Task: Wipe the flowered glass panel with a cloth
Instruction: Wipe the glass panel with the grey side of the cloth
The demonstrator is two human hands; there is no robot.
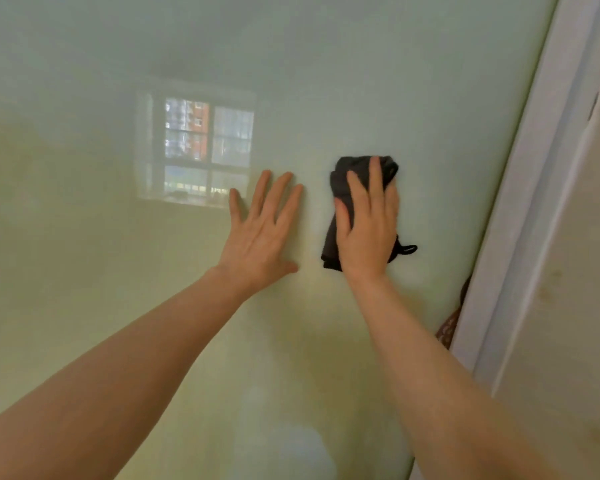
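Observation:
A pale green glass panel (326, 81) fills most of the view; no flower pattern shows on this part of it. My right hand (368, 230) lies flat with straight fingers on a dark grey folded cloth (340, 188), pressing it against the glass right of centre. A small loop of the cloth sticks out at its lower right. My left hand (260, 230) rests flat on the bare glass just left of the cloth, fingers spread, a small gap between the two hands.
A white frame (520, 202) runs diagonally along the panel's right edge, with a cream wall (575, 306) beyond it. A reflection of a window (201, 147) shows on the glass at upper left of my hands. A brown patterned item (447, 327) peeks out at the frame.

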